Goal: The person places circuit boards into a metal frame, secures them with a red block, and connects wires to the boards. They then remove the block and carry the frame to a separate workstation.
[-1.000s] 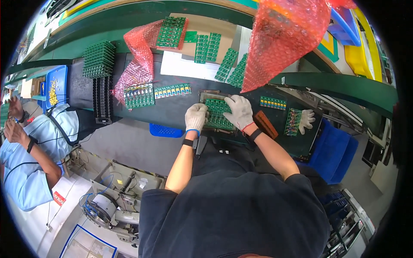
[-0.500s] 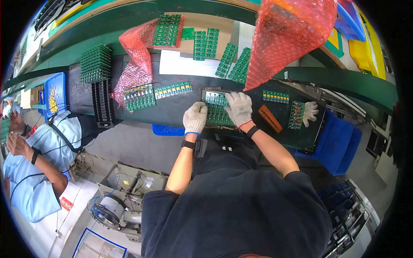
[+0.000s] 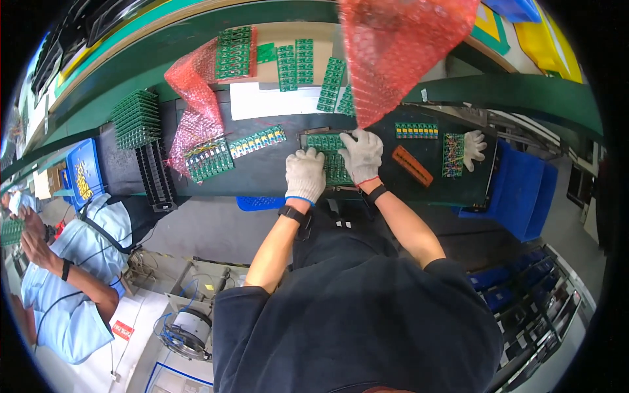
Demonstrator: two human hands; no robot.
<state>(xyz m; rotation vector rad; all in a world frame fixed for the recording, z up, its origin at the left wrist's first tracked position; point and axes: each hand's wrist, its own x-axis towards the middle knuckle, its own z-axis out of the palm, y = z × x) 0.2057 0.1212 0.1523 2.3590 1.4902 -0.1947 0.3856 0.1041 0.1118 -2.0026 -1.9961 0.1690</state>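
Note:
Green circuit boards (image 3: 335, 165) lie in a dark, shallow tray-like fixture in front of me, one panel above another. My left hand (image 3: 304, 173), in a whitish knitted glove, curls its fingers over the left part of the boards. From the right, my gloved right hand (image 3: 362, 155) bends its fingers onto the upper panel, its palm over the fixture's right side. The glove covers what lies beneath each hand. Right of them rest an orange-brown slotted strip (image 3: 412, 166) and a board with yellow and blue parts (image 3: 417, 131).
Red bubble wrap (image 3: 406, 56) hangs down over the bench's far edge. Stacked boards (image 3: 136, 119) and a black rack (image 3: 154, 177) stand at left. A spare glove (image 3: 474, 150) lies beside a wired board (image 3: 452, 155) at right. A co-worker in a light-blue shirt (image 3: 78, 268) sits at left.
My left hand has moved from the fixture's left edge inward over the boards, closer to my right hand. My right hand stays at the upper right of the boards. The whole view has shifted slightly.

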